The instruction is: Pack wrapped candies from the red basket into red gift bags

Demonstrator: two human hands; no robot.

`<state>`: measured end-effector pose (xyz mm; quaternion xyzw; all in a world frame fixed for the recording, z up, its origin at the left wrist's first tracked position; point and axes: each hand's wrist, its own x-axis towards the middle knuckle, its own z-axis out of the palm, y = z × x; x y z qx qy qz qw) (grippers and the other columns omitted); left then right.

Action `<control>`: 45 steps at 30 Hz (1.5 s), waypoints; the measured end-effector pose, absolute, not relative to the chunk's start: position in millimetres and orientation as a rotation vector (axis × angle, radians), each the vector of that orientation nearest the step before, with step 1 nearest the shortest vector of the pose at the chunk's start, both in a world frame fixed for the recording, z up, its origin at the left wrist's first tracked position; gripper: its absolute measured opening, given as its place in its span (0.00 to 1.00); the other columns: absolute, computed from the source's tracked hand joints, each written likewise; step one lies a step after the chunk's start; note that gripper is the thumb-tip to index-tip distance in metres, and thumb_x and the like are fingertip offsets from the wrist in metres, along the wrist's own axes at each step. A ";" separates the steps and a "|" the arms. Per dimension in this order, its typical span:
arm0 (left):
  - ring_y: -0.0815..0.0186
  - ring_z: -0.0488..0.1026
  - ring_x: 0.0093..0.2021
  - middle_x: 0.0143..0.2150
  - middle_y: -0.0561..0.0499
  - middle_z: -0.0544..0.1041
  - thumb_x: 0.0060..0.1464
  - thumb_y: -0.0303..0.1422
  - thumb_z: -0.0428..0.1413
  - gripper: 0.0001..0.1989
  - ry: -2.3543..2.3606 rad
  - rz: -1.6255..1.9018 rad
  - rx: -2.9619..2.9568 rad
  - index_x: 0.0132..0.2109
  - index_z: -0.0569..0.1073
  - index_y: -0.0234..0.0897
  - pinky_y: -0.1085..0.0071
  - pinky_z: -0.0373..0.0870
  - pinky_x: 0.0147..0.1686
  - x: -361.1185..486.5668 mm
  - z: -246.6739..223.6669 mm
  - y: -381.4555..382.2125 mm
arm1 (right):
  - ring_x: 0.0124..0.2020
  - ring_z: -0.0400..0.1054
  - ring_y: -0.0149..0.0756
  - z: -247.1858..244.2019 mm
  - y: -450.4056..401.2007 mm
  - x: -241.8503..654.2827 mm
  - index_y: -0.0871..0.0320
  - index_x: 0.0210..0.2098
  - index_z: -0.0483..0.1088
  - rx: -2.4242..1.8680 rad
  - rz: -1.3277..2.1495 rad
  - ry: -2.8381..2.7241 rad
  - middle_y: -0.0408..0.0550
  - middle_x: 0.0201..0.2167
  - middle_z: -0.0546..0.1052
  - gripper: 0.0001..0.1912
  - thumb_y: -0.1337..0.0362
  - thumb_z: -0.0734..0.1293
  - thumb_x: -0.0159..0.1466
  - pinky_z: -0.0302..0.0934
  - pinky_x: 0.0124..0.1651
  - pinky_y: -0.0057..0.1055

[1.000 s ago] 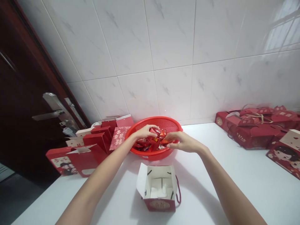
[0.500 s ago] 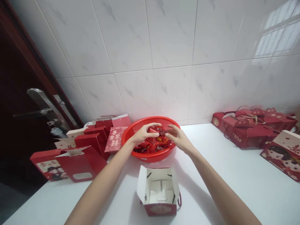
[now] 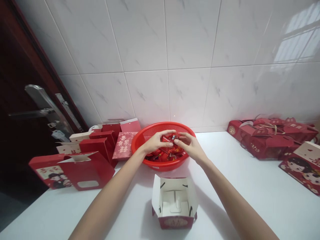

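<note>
A red plastic basket [image 3: 166,165] with perforated sides holds a heap of red-wrapped candies [image 3: 172,156]. Over it, my left hand [image 3: 158,142] is closed, with thumb and fingers curled round red-wrapped candies. Facing it, my right hand [image 3: 190,147] pinches at the same small cluster, its fingertips close to those of the left. Exactly which pieces each hand grips is partly hidden by the fingers. Just in front of the basket stands an open gift box [image 3: 176,222], dark red outside and white inside, its flaps raised and no candies visible in it.
At left, several red gift boxes and bags [image 3: 92,171] stand beside a pink printed box [image 3: 124,146]. Several folded red boxes [image 3: 267,143] lie at right, near a box with cartoon figures [image 3: 303,168]. A tiled wall [image 3: 190,93] closes the back; a dark door [image 3: 20,100] is at left.
My right hand has moved slightly closer to the left, and its fingers have closed in on the candies. The view has shifted a little; the basket and boxes stay put.
</note>
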<state>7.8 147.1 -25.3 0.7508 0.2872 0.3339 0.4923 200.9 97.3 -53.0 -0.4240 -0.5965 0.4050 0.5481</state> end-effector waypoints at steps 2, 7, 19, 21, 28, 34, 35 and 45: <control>0.50 0.70 0.62 0.64 0.42 0.72 0.45 0.34 0.69 0.33 0.694 0.810 1.826 0.59 0.73 0.39 0.60 0.72 0.56 7.4 -27.5 147.3 | 0.46 0.75 0.46 -55.5 99.3 199.7 0.56 0.41 0.72 -1.017 0.927 -1.404 0.52 0.40 0.80 0.18 0.53 0.73 0.55 0.70 0.47 0.43; 0.59 0.81 0.42 0.53 0.41 0.79 0.54 0.36 0.64 0.36 0.675 0.773 1.598 0.67 0.62 0.40 0.65 0.79 0.41 8.9 -30.7 147.2 | 0.41 0.76 0.43 -59.7 103.7 198.0 0.57 0.34 0.72 -0.983 0.913 -1.368 0.52 0.37 0.80 0.15 0.52 0.71 0.56 0.69 0.46 0.41; 0.59 0.80 0.43 0.54 0.41 0.79 0.61 0.48 0.54 0.26 0.854 0.983 1.517 0.60 0.72 0.38 0.65 0.77 0.44 7.2 -35.4 157.0 | 0.39 0.75 0.42 -61.3 104.7 197.2 0.57 0.33 0.71 -1.080 0.845 -1.286 0.51 0.35 0.79 0.08 0.59 0.69 0.56 0.69 0.45 0.40; 0.59 0.80 0.42 0.55 0.40 0.78 0.62 0.51 0.52 0.28 0.842 0.992 1.459 0.61 0.71 0.37 0.65 0.77 0.42 9.0 -33.9 156.1 | 0.41 0.75 0.42 -61.7 103.6 195.8 0.56 0.34 0.71 -1.108 0.808 -1.349 0.49 0.37 0.80 0.08 0.61 0.70 0.55 0.68 0.46 0.40; 0.56 0.74 0.55 0.65 0.40 0.69 0.63 0.54 0.48 0.32 0.921 0.851 1.436 0.66 0.66 0.39 0.65 0.72 0.53 11.4 -37.7 154.2 | 0.44 0.73 0.41 -53.6 81.9 170.4 0.53 0.40 0.73 -1.235 0.527 -1.762 0.47 0.41 0.79 0.09 0.65 0.68 0.60 0.64 0.48 0.39; 0.51 0.63 0.66 0.72 0.44 0.60 0.59 0.58 0.47 0.38 0.881 0.624 1.458 0.69 0.62 0.42 0.62 0.65 0.60 10.1 -38.5 148.5 | 0.45 0.74 0.50 -50.9 73.8 157.5 0.55 0.49 0.70 -1.462 0.523 -1.836 0.53 0.47 0.78 0.21 0.51 0.70 0.61 0.63 0.45 0.43; 0.51 0.64 0.65 0.71 0.44 0.62 0.59 0.59 0.48 0.39 0.866 0.584 1.458 0.69 0.63 0.42 0.62 0.66 0.59 10.8 -36.5 146.9 | 0.45 0.74 0.51 -52.4 76.0 158.8 0.54 0.49 0.70 -1.446 0.552 -1.815 0.53 0.46 0.79 0.21 0.52 0.70 0.61 0.64 0.45 0.44; 0.66 0.75 0.30 0.42 0.43 0.80 0.58 0.42 0.54 0.17 1.172 0.847 1.667 0.44 0.78 0.33 0.72 0.72 0.31 11.1 -34.0 166.0 | 0.39 0.74 0.40 -55.0 97.5 181.9 0.54 0.41 0.66 -1.041 0.996 -1.310 0.46 0.36 0.78 0.13 0.65 0.63 0.55 0.69 0.42 0.38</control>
